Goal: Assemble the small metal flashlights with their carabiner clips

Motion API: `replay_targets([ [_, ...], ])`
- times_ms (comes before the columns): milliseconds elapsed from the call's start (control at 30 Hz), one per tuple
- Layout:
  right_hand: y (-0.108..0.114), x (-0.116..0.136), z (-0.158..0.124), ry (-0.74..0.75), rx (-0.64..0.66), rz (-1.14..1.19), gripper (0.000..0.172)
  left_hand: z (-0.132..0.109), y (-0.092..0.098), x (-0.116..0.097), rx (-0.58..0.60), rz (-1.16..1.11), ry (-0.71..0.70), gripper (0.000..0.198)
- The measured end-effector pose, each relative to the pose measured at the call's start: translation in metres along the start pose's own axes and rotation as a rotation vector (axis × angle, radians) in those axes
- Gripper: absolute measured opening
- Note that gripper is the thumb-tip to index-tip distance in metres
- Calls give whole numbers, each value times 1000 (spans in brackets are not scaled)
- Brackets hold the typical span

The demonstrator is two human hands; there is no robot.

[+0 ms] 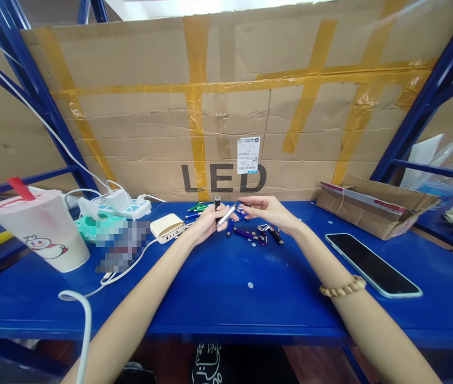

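Note:
My left hand [207,223] is closed around a slim silver tube [226,216] that looks like a small penlight. A black tube [217,202] with a silvery end stands up from the same hand. At the far end of the silver tube, my right hand [268,209] pinches a small dark piece [243,204], too small to make out clearly. Below and between the hands lie a purple tube [244,233], a blue tube [230,228] and a black tube with a gold end [277,237]. Beside them is a silvery carabiner clip [263,228]. Several green tubes [199,207] lie behind my left hand.
A blue shelf [218,288] carries everything. On the left are a paper cup [46,229], a cream power bank [168,228], a white cable [86,309] and a power strip [140,209]. A phone [372,264] and an open cardboard box [374,205] sit right; cardboard [150,128] walls the back.

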State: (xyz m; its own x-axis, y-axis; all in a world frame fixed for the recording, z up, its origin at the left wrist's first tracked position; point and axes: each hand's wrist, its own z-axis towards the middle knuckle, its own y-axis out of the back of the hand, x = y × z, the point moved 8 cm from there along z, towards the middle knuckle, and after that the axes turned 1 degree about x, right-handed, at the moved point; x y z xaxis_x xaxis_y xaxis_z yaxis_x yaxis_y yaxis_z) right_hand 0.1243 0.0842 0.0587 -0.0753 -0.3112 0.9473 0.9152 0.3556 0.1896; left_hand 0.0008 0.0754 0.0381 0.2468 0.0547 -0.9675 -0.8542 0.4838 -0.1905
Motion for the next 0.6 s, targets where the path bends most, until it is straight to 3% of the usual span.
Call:
replay_targets([
  [167, 2, -5, 2, 17, 19, -199, 40, 1, 1, 5, 53, 57, 38, 33],
  [367, -11, -3, 0, 69, 98, -447, 37, 1, 4, 13, 52, 103, 133, 34],
  [500, -9, -1, 0, 100, 31, -546, 36, 2, 8, 17, 49, 224, 135, 32],
  [600, 4, 4, 1, 125, -102, -540, 38, 5, 25, 17, -70, 482, 58, 29],
])
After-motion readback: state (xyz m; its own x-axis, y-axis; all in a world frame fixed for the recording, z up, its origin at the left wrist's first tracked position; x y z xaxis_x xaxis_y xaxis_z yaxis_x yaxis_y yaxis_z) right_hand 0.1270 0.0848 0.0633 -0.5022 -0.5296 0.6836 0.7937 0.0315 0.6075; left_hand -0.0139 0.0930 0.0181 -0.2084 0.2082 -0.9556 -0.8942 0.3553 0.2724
